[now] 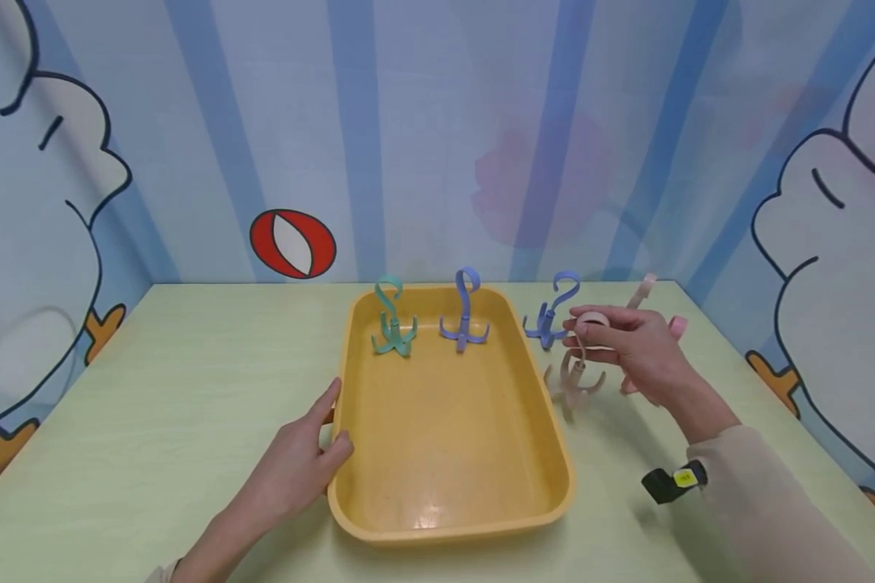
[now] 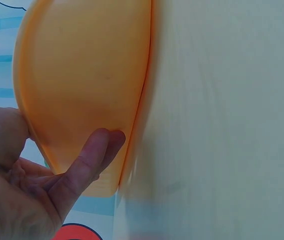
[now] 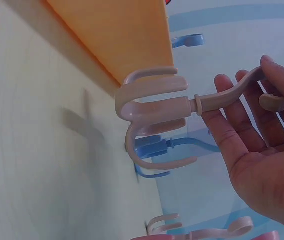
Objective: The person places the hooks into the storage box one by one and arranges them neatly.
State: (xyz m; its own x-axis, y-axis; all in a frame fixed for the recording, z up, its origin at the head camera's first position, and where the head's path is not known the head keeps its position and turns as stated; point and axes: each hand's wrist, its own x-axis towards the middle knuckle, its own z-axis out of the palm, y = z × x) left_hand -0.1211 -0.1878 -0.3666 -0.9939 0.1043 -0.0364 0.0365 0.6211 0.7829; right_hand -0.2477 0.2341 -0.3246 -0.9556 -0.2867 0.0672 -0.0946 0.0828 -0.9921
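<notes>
My right hand (image 1: 649, 348) holds a beige multi-prong hanging hook (image 3: 157, 111) by its curved top, with the thumb and fingers around the neck. The hook hangs over the table just right of the tray, prongs downward in the head view. On the left, my left hand (image 1: 292, 474) grips the side of the yellow tray (image 1: 448, 537), thumb over the rim and fingers against the outer wall (image 2: 76, 95). Inside the tray's far end stand a green hook (image 1: 394, 332) and a purple-blue hook (image 1: 464, 324), side by side.
Another purple-blue hook (image 1: 547, 324) stands on the table beyond the tray's right rim. Partly behind my right hand are a pale pink hook (image 1: 643, 290) and a pink one (image 1: 676, 327). A printed blue backdrop (image 1: 423, 146) rises behind the light green table (image 1: 226, 364).
</notes>
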